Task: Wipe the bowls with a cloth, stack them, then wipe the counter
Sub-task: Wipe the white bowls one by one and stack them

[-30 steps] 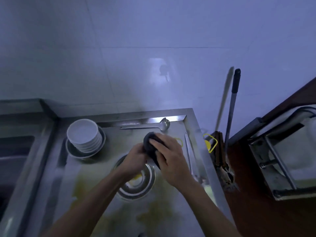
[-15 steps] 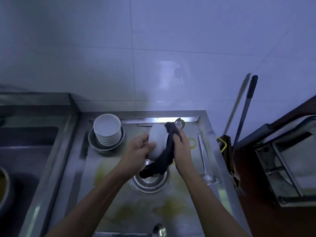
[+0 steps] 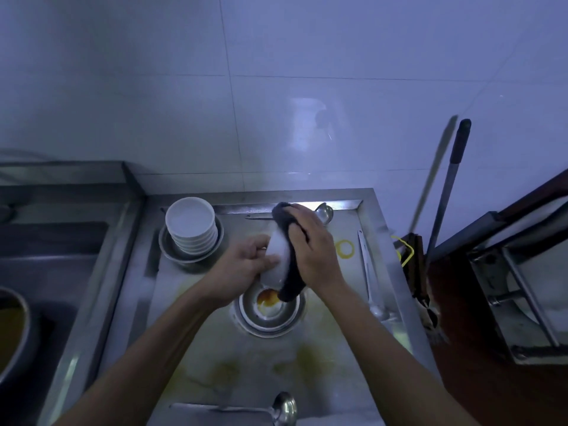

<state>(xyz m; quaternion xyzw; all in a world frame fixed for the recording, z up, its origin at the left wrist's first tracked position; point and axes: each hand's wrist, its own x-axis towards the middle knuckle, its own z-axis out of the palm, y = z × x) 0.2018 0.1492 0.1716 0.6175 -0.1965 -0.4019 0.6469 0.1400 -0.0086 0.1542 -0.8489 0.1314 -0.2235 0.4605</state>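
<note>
My left hand (image 3: 246, 265) grips a small white bowl (image 3: 278, 256) tipped on its side above the counter's middle. My right hand (image 3: 313, 250) presses a dark cloth (image 3: 289, 272) against the bowl; the cloth drapes over its right side and hangs down below it. Under both sits a steel bowl (image 3: 270, 315) holding orange residue. A stack of several white bowls (image 3: 190, 222) stands in a steel dish at the back left. The steel counter (image 3: 230, 358) shows yellow stains.
Ladles lie at the back (image 3: 322, 212), along the right side (image 3: 370, 278) and at the front edge (image 3: 276, 410). A sink with a pot (image 3: 12, 330) is at left. A long mop handle (image 3: 445, 186) leans on the tiled wall at right, beside a metal frame (image 3: 522, 302).
The cloth has slid up and over the bowl, with my right hand now higher on it. The view has shifted slightly, and my left hand keeps its hold.
</note>
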